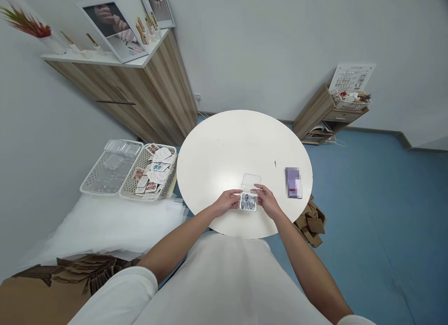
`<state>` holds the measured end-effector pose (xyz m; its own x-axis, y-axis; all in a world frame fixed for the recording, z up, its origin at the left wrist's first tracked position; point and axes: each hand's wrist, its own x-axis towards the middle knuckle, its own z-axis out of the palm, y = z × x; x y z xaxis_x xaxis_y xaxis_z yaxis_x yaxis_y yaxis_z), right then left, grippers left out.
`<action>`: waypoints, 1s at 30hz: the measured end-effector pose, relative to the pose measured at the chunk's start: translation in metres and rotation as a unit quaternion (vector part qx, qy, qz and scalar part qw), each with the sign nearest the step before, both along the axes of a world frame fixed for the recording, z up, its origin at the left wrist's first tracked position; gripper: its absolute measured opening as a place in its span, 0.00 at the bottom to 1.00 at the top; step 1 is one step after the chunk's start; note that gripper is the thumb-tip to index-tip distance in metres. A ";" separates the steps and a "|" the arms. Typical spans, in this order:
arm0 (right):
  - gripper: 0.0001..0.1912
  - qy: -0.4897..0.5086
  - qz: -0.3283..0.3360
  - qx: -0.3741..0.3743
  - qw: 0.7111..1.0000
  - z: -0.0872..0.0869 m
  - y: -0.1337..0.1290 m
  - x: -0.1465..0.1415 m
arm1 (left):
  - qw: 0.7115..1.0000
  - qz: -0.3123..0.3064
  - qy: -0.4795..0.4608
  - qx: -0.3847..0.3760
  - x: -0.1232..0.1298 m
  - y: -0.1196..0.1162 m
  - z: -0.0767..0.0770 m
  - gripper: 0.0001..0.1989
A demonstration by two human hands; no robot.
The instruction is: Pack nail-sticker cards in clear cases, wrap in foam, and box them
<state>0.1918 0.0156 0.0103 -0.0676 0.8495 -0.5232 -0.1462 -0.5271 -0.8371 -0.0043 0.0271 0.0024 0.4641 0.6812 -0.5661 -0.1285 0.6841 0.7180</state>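
Between my two hands, over the near part of the white round table [210,148], is a small clear plastic case [251,181] with its lid raised. A set of press-on nails [248,202] in silvery, dark and bluish tones lies in rows inside it. My left hand [227,203] grips the case's left side, fingers along the edge. On the opposite side my right hand [266,200] holds the case, with fingers near the lid's hinge. The undersides of both hands are hidden.
A blurred purple item [293,182] lies on the table's right. Left of the table stand a white basket of nail cards [157,171] and a basket of clear plastic cases [114,166]. Cardboard pieces [313,222] sit low at right; a wooden cabinet [168,87] stands behind.
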 end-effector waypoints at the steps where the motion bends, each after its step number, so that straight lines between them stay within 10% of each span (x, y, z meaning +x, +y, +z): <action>1: 0.21 0.006 0.003 0.002 1.000 0.002 0.001 0.000 | 1.000 0.003 -0.002 -0.006 0.000 0.000 0.001 0.23; 26: 0.20 0.055 -0.072 -0.026 0.996 0.005 -0.020 -0.003 | 0.997 0.073 0.011 0.019 0.011 0.003 0.015 0.21; 30: 0.21 0.028 -0.075 -0.001 0.997 0.006 -0.020 -0.001 | 0.998 -0.002 0.059 0.033 0.014 -0.003 0.016 0.25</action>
<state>0.1909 -0.0047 0.0163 0.0313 0.8512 -0.5239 -0.2705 -0.4974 -0.8243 0.0102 0.0242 0.0185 0.3999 0.7167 -0.5713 -0.0387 0.6359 0.7708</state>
